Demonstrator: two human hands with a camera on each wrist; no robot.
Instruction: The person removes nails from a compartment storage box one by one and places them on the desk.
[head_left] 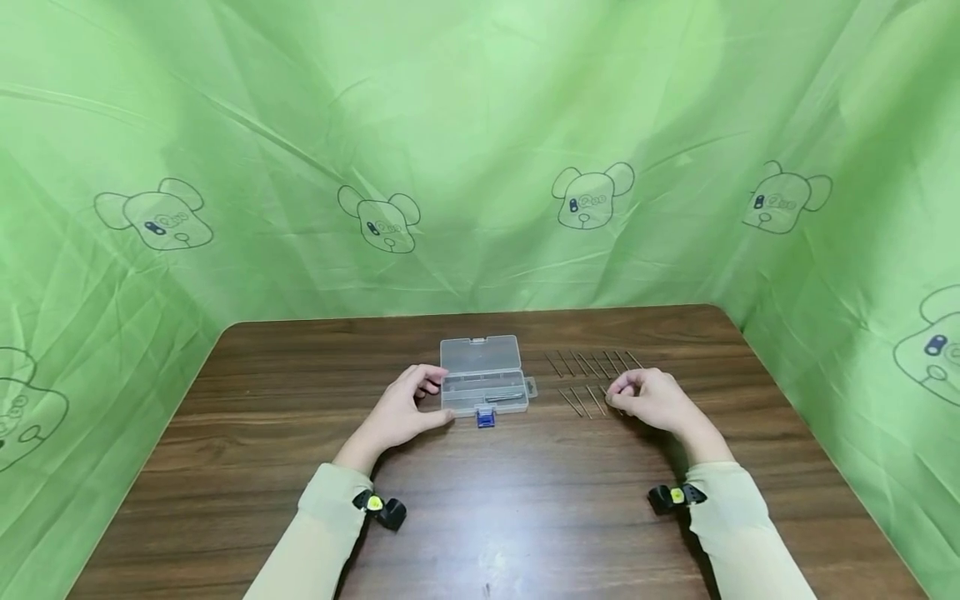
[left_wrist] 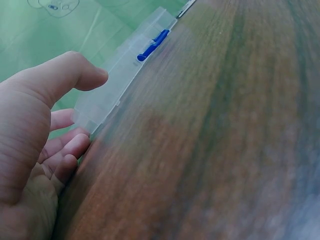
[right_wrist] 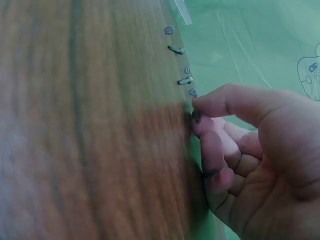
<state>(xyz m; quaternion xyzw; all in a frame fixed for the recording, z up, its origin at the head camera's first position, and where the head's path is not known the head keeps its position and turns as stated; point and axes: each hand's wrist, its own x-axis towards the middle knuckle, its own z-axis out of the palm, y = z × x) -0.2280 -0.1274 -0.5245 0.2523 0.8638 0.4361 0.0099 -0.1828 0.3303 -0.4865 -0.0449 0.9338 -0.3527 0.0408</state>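
Observation:
A small clear plastic box (head_left: 480,383) lies with its lid up and its blue latch (head_left: 486,418) toward me. A few slim silver pieces (head_left: 504,397) are in a front compartment. My left hand (head_left: 401,408) holds the box at its left end, thumb by the near corner and fingers along the side. At the right, my right hand (head_left: 652,400) pinches a thin metal rod (right_wrist: 196,117), mostly hidden by finger and thumb. More thin rods (head_left: 581,402) lie in a near row beside that hand. In the right wrist view, some ends look like round heads (right_wrist: 169,30), others like small hooks (right_wrist: 185,80).
A far row of several thin rods (head_left: 592,363) lies slanted behind the near row. Both rows are right of the box, on a brown wood-grain table (head_left: 480,500). A green curtain (head_left: 480,167) hangs around the table's back and sides.

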